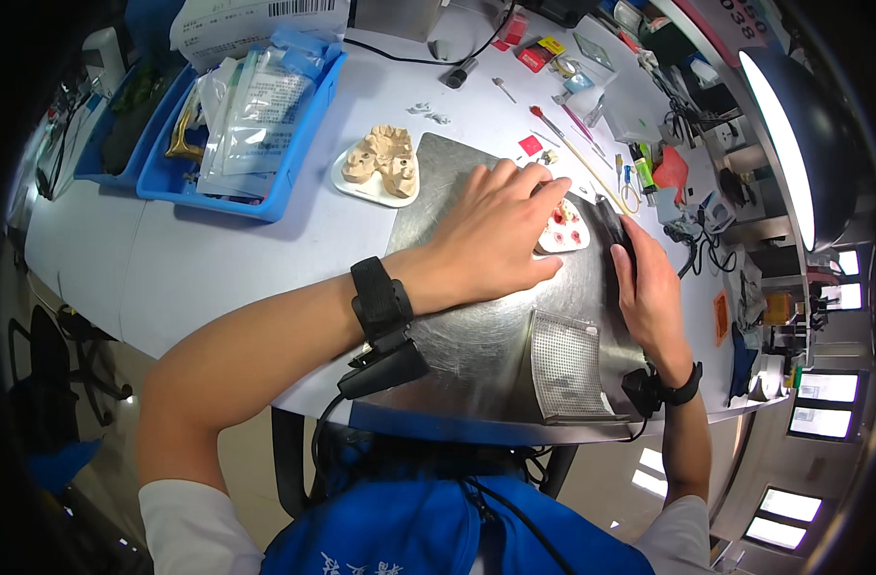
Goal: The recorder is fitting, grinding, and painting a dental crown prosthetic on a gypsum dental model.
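On the metal plate (pixel 447 331), my left hand (pixel 500 225) is closed over a small dental model base (pixel 570 234), white with red spots. The fingers reach across its far side and the thumb lies at its near edge, hiding much of it. My right hand (pixel 648 287), just right of the model, is closed around a slim black-handled tool (pixel 610 222). Its upper end points away from me; I cannot make out what kind it is. A beige dental arch model (pixel 385 158) sits on a white base left of the plate.
A perforated, curved metal tray (pixel 565 364) lies at the plate's near edge. Blue bins (pixel 265 206) with plastic packets stand at the left. Brushes (pixel 581 144), a red square (pixel 530 146) and small bottles lie at the far right. A lamp (pixel 787 144) overhangs the right side.
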Available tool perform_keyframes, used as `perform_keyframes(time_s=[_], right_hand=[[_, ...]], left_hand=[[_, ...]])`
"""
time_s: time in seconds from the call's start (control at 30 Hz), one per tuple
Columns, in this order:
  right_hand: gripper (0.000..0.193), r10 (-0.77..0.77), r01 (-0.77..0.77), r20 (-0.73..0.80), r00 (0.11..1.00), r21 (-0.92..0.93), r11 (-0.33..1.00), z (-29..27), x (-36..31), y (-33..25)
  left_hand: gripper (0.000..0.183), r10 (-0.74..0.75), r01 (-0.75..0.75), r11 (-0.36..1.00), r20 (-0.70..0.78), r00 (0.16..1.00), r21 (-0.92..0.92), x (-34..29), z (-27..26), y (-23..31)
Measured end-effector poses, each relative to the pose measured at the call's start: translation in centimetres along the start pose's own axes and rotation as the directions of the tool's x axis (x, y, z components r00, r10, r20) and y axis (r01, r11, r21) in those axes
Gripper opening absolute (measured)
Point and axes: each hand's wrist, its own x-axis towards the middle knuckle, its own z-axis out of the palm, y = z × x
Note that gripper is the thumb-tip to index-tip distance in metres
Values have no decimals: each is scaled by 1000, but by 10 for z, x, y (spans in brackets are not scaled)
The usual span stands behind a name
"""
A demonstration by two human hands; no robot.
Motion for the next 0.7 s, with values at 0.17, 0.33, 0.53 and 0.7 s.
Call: perform_keyframes(time_s=[0.17,0.33,0.53,0.7], right_hand=[[27,-57,49,-55,997,-134,990,-7,6,11],[20,17,-39,55,998,430,902,-11,40,-29],[18,9,-19,24,1000,497,868,9,41,-36],[16,5,53,-110,994,523,851,7,43,-27]], left_hand=[[74,49,-31,992,147,988,-122,9,-1,-5],[70,-13,28,994,137,991,-104,10,-3,-4],[67,-26,45,992,158,987,-116,13,0,-3],[66,-39,60,991,177,983,-119,14,-4,1]])
